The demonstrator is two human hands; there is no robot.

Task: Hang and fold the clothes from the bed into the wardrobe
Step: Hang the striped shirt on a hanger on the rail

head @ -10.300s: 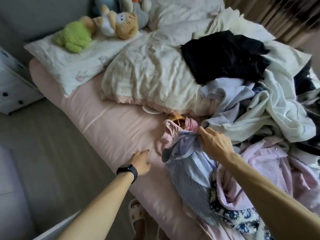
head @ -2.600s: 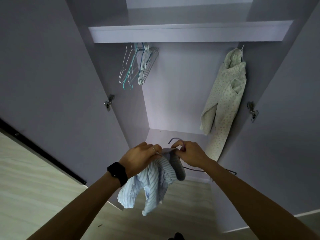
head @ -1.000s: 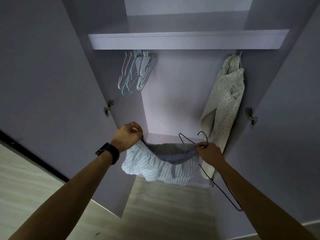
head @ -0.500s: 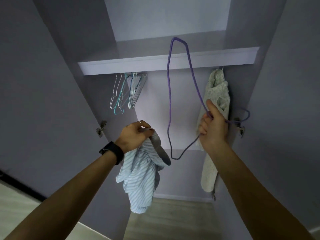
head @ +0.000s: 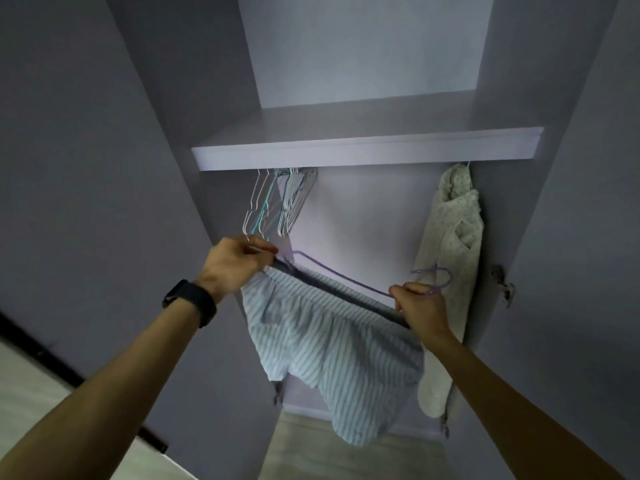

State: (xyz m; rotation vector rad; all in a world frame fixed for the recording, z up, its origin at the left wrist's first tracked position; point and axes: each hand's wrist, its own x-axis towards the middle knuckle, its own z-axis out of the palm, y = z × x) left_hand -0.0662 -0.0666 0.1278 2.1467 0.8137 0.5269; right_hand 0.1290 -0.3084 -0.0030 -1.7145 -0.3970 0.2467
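Both hands are raised before the open wardrobe [head: 363, 216], stretching a garment between them. On the left, the hand [head: 239, 261], with a black watch [head: 190, 301] at its wrist, has its fingers curled tight round one end of the dark waistband. On the right, the hand [head: 420, 308] is closed in a fist round the other end of the band and round the neck of a purple wire hanger [head: 346, 276]. The hanger's hook pokes out toward two o'clock from that fist. Its long wire runs toward ten o'clock, just above the waistband, to a bend beside the left fingertips. Whether any of the wire sits inside the cloth cannot be told.

The pale blue striped garment [head: 332, 341] sags from the band toward six o'clock, above the wooden floor [head: 346, 455].

At twelve o'clock from the left hand a bunch of empty hangers [head: 280, 202] hangs under the shelf [head: 363, 150]. At one o'clock from the right hand a cream spotted garment [head: 450, 258] hangs against the wardrobe's side. A metal hinge [head: 502, 282] sits on the door at three o'clock from that hand.
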